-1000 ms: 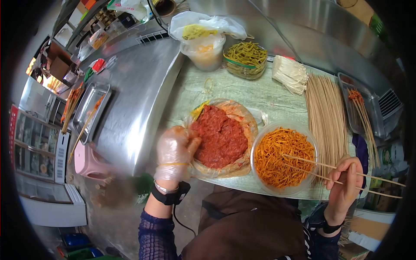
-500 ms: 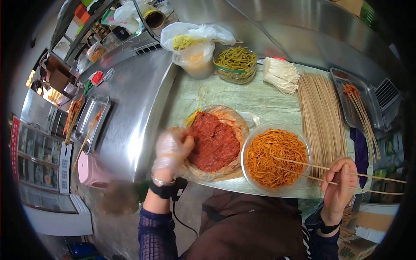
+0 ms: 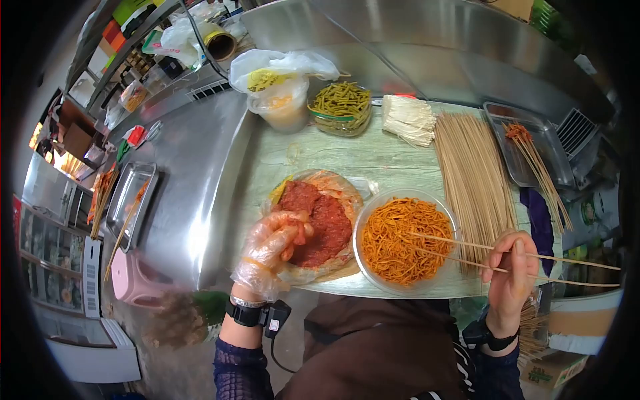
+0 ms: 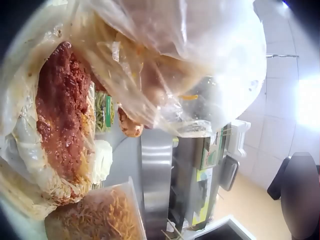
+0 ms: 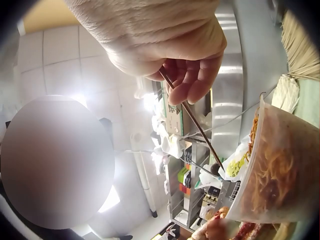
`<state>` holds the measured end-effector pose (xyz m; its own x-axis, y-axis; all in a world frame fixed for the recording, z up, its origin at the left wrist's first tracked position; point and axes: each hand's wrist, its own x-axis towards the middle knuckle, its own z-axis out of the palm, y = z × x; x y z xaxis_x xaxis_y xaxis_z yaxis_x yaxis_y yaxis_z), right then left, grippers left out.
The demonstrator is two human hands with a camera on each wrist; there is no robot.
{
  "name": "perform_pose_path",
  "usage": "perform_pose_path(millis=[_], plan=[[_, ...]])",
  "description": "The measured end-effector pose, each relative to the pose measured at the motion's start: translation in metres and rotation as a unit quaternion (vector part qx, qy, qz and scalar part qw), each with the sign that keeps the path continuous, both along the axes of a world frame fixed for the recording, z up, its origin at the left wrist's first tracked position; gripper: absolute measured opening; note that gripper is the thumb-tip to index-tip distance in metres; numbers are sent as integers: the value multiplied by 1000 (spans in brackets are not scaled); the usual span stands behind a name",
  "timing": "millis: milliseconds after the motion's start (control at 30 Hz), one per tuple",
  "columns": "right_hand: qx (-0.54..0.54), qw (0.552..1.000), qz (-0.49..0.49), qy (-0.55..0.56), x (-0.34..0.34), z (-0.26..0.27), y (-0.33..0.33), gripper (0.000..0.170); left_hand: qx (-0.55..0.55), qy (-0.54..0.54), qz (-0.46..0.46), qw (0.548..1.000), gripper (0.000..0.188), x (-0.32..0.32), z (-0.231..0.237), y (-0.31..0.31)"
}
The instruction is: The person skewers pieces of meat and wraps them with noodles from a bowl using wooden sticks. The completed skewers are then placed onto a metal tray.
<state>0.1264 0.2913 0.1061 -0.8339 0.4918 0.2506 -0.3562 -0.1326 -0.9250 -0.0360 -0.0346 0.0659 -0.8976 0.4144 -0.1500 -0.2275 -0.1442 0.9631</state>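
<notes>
My left hand, in a clear plastic glove, hovers over the left side of the red paste, which lies in an open plastic bag. Its fingers curl inward with red smears on them; whether paste lies between them is unclear. In the left wrist view the glove is beside the paste. My bare right hand grips two thin sticks, their tips in shredded orange food in a round tub. The right wrist view shows the right hand holding a dark-looking stick.
Behind stand a lidded tub, a bowl of green beans and white enoki-like strands. Many skewers lie to the right, beside a metal tray with loaded skewers. Another tray is at the left.
My left hand has moved from the bag's left edge over the paste. The right hand still holds the sticks in the orange food. The head view has shifted, moving the table's contents leftward.
</notes>
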Motion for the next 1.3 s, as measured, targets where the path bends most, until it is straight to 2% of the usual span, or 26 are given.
perform_pose_path(millis=[133, 233, 333, 433, 633, 733, 833, 1033, 1133, 1233, 1267, 1300], plan=[[19, 1000, -17, -1, 4, 5, 6, 24, 36, -36, 44, 998, 24, 7, 0, 9], [31, 999, -15, -3, 5, 6, 6, 24, 87, -70, 74, 991, 23, 12, 4, 17], [38, 999, -6, -1, 5, 5, 6, 25, 84, -79, 91, 989, 22, 12, -1, 19], [41, 999, -4, -4, 5, 4, 5, 25, 34, -52, 60, 996, 25, 9, -3, 16], [46, 999, -13, 1, 2, 10, 6, 26, 29, -59, 80, 995, 27, 16, 5, 22], [61, 998, -17, 5, 3, 13, 10, 26, -7, 8, 94, 996, 24, 12, -14, 20], [62, 998, -16, 3, 4, 14, 11, 26, -11, -15, 71, 997, 23, 12, -11, 15], [57, 998, -1, -2, 4, 11, 11, 25, 13, -10, 71, 997, 19, 18, 4, 25], [48, 999, -9, -2, 2, 13, 10, 25, 71, 8, 70, 995, 19, 16, -8, 24], [52, 998, -17, -11, 3, 17, 17, 27, 64, 65, 124, 988, 21, 15, -24, 27], [60, 998, -28, -20, 7, 19, 23, 28, 35, 91, 97, 990, 22, 10, -30, 22], [63, 997, -27, -32, 11, 24, 27, 29, 48, 28, 147, 988, 22, 17, -20, 30]])
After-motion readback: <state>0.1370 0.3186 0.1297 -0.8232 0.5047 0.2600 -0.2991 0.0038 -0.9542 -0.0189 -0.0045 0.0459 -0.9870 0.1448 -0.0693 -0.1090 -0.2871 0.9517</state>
